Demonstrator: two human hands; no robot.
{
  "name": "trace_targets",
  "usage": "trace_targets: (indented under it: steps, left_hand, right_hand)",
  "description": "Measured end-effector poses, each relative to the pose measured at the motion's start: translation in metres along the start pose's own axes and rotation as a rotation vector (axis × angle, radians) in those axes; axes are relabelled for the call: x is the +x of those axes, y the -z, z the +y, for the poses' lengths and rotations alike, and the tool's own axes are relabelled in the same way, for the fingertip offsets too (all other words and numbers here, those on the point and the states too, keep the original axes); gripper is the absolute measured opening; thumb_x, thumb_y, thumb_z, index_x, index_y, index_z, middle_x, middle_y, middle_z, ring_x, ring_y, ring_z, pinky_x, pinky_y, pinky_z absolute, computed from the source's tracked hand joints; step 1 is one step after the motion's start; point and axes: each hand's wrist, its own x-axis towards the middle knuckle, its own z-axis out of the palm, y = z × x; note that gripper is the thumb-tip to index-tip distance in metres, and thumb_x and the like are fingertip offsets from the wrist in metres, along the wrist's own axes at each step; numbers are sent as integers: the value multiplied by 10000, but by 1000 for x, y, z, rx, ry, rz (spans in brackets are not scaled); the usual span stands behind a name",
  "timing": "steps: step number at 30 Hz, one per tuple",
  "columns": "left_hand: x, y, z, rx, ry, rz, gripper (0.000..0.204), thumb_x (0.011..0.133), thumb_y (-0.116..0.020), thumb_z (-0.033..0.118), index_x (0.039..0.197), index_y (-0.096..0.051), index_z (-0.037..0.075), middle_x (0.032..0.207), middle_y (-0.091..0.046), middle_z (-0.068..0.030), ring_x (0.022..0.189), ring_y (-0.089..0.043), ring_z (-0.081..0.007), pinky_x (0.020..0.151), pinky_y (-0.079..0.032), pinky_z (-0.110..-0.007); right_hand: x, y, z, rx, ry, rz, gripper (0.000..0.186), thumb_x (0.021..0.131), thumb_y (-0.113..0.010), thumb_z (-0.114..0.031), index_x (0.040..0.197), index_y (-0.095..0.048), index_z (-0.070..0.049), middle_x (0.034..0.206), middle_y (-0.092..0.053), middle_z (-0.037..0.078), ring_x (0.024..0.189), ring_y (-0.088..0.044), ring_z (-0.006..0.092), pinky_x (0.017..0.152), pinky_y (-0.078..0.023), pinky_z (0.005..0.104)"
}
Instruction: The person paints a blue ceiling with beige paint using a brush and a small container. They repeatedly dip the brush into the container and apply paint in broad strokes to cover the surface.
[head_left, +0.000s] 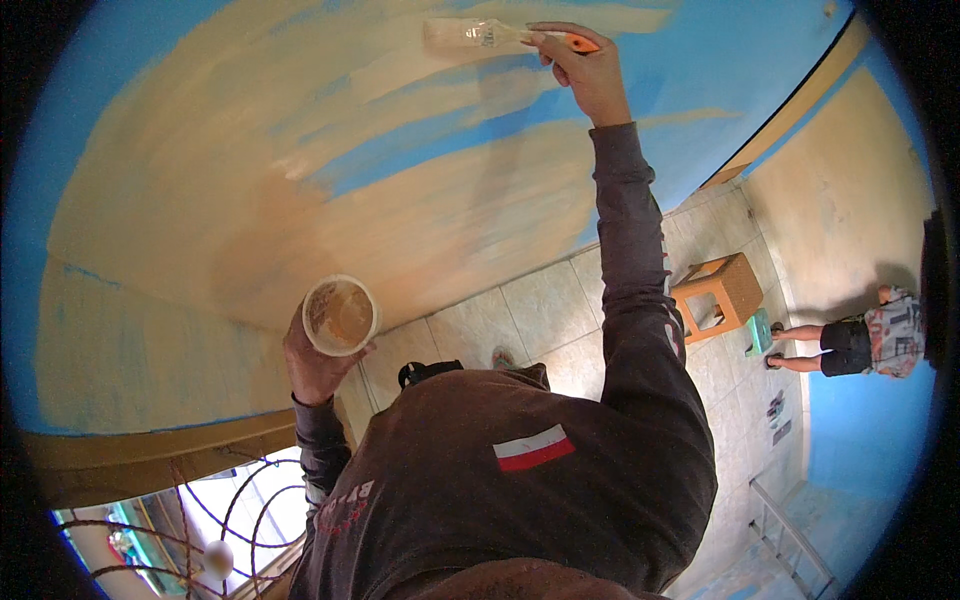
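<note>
My right hand is raised against the wall, fingers closed round the handle of a flat paintbrush. Its bristles are on the wall and point left. Around the brush the wall carries streaks of beige paint over blue, with blue bands still showing between them. My left hand, lower and to the left, grips a round white tub from below and the side. Beige paint coats the inside of the tub, which has its mouth facing up.
An orange-brown stool and a small green stool stand on the tiled floor to the right. Another person stands near the far wall. A metal ladder is at lower right. A window grille is at lower left.
</note>
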Motion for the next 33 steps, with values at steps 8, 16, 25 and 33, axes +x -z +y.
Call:
trace_targets:
  steps: [8,16,25,33]
  left_hand:
    - [-7,4,1,-83,18,32,869,568,-973,312,1258,-561,-17,1165,-681,-152,1086,-665,-252,939,-545,-393]
    - [-17,12,-1,-44,72,5,885,568,-973,320,1272,-551,-12,1200,-668,-146,1128,-647,-254,958,-536,-400]
    - [-13,9,-2,-52,79,-65,947,568,-965,389,1303,-536,-27,1254,-643,-153,1180,-619,-265,1010,-510,-408]
    - [-13,13,3,-59,44,-20,955,562,-964,395,1302,-537,-31,1262,-641,-153,1175,-623,-260,1007,-509,-402]
  right_hand:
    - [3,91,15,-178,-73,204,293,884,-731,-307,1075,-762,-86,770,-641,-22,634,-506,38,528,-387,198]
    - [-17,197,35,-191,-84,489,285,911,-700,-236,1097,-735,-24,813,-649,-9,650,-490,33,531,-361,191]
    - [-16,79,-12,-101,63,289,298,922,-705,-277,1124,-731,-59,773,-641,-34,614,-483,19,511,-360,176]
    - [9,-53,-39,-30,101,9,257,887,-750,-294,1072,-769,-118,723,-666,-11,593,-550,34,498,-420,177]
